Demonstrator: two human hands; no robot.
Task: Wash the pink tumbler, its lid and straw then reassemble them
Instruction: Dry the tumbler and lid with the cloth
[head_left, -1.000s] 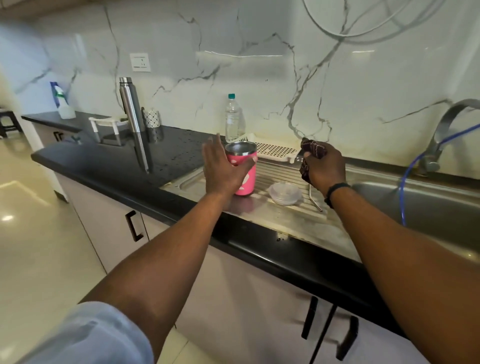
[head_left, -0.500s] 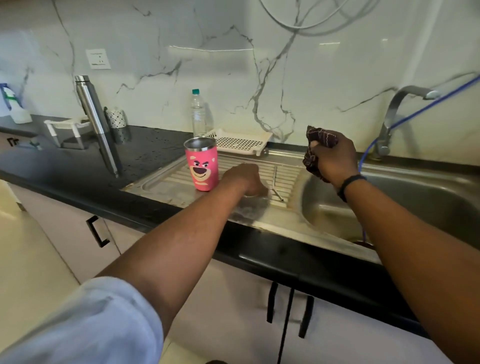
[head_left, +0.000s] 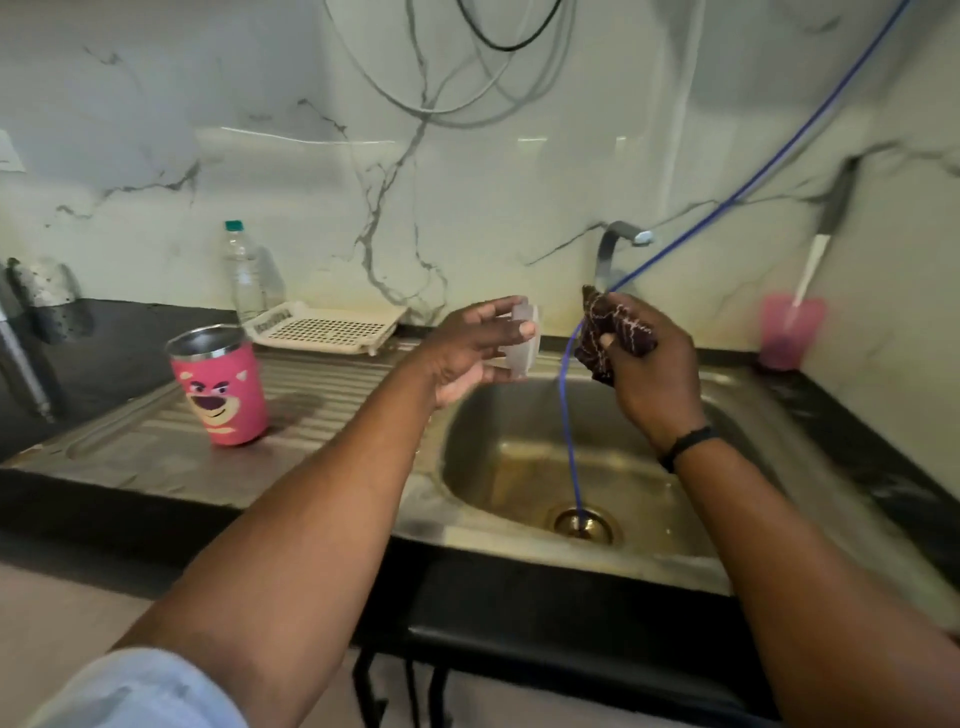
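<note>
Nearest, the black front edge of the worktop (head_left: 545, 618) runs beneath both forearms. Beyond it sits the steel sink (head_left: 519, 415), where a blue hose (head_left: 567, 415) drops straight into the drain — it hangs between the two hands. Above the basin, the left hand (head_left: 467, 353) pinches the clear lid (head_left: 524, 338), held on edge, fingers curled round its rim. The right hand (head_left: 649, 369) has a closed grip on a dark patterned cloth (head_left: 613, 332), just beside the hose. The pink tumbler (head_left: 221, 384) stands upright and uncovered on the ribbed draining board, towards the left edge, well apart from the hands. Farther back, against the wall, lie a white perforated tray (head_left: 327, 327) and a plastic bottle (head_left: 244, 270); the tap (head_left: 615, 244) rises behind the cloth, and a pink cup (head_left: 789, 332) sits in the far right corner.
</note>
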